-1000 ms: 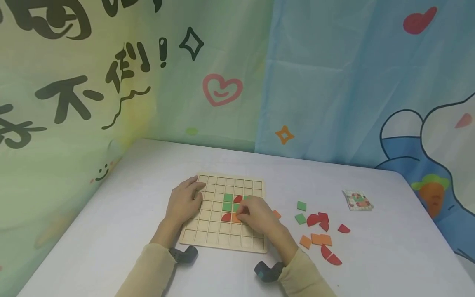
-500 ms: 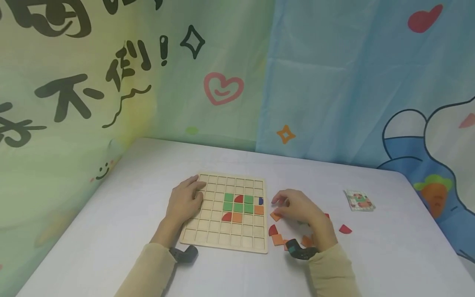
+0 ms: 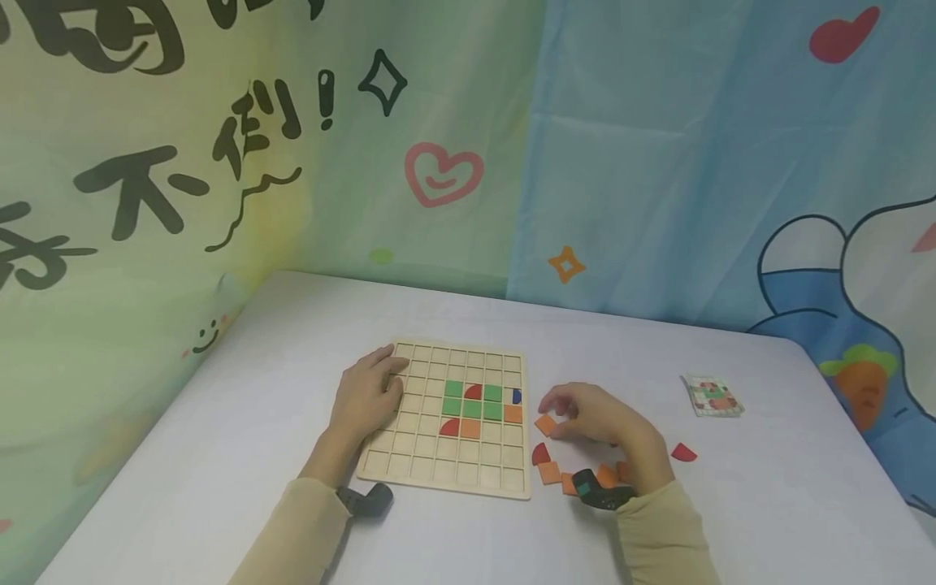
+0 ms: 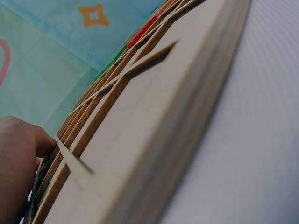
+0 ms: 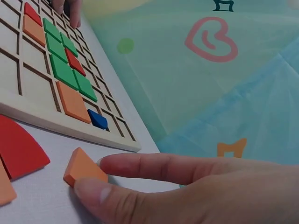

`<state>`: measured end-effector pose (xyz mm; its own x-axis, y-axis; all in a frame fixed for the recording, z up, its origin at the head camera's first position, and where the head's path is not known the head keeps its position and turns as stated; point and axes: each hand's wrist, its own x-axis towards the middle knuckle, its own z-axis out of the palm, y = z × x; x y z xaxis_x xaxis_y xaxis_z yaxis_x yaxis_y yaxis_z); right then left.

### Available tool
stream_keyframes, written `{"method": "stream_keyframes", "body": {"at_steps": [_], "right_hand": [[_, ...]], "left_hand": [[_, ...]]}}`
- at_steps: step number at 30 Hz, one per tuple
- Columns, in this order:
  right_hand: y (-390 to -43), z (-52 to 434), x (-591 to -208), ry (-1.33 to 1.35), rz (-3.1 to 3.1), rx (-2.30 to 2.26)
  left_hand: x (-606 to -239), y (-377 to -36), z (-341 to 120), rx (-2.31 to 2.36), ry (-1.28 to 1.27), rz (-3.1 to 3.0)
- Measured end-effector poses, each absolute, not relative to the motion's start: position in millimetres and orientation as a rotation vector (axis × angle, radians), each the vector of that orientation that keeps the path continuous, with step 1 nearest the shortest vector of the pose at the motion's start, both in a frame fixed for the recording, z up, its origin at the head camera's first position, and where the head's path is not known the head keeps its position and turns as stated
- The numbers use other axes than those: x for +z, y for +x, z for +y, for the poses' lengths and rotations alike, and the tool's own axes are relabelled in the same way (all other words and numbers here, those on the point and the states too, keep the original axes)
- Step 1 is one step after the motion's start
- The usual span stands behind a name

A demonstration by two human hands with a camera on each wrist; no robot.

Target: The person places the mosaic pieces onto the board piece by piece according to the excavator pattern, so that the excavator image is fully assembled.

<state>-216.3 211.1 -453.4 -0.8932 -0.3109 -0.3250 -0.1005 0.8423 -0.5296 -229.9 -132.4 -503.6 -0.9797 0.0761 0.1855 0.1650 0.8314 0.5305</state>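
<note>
Both hands: right (image 3: 595,414) now pinches orange tile (image 3: 545,424) (left (image 3: 366,396) stays flat).

Orange square tile (image 5: 83,168): flat, thin, tilted, one edge apparently raised off the tabletop (image 3: 768,487), pinched between thumb and fingers (image 5: 154,167), just right of the wooden grid board (image 3: 409,467), near loose red and orange tiles.

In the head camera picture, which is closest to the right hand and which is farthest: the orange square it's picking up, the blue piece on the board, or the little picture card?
1. The orange square: at the fingertips of the right hand, on the table beside the wooden board.
2. The blue piece: in the board's right-edge column, just left of the hand.
3. The picture card: far off to the right on the table.
</note>
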Motion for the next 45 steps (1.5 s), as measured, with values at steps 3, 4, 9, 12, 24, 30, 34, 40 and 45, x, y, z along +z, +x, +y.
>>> {"method": "stream_keyframes", "body": {"at_steps": [3,4,9,12,24,30,34,40,45], "right_hand": [[-216,211,-455,-0.316,2.618,-0.734],[-216,211,-455,-0.318,2.617,-0.737],[-216,210,-455,-0.329,2.621,-0.736],[-216,210,-454,-0.349,2.628,-0.725],[-217,209,-454,-0.404,2.664,-0.758],[-220,207,-452,-0.469,2.717,-0.831],[-218,196,-447,-0.513,2.687,-0.963],[-216,167,-449,-0.554,2.626,-1.022],[-213,151,-455,-0.529,2.631,-0.985]], "left_hand": [[-503,-230,-133,-0.845,-0.195,-2.851],[-502,-230,-133,-0.845,-0.199,-2.851],[-502,-229,-133,-0.847,-0.197,-2.857],[-502,-229,-132,-0.851,-0.190,-2.859],[-502,-229,-131,-0.848,-0.180,-2.862],[-502,-229,-131,-0.856,-0.180,-2.856],[-502,-229,-131,-0.852,-0.185,-2.850],[-502,-228,-131,-0.855,-0.184,-2.845],[-502,-229,-131,-0.854,-0.183,-2.842]]}}
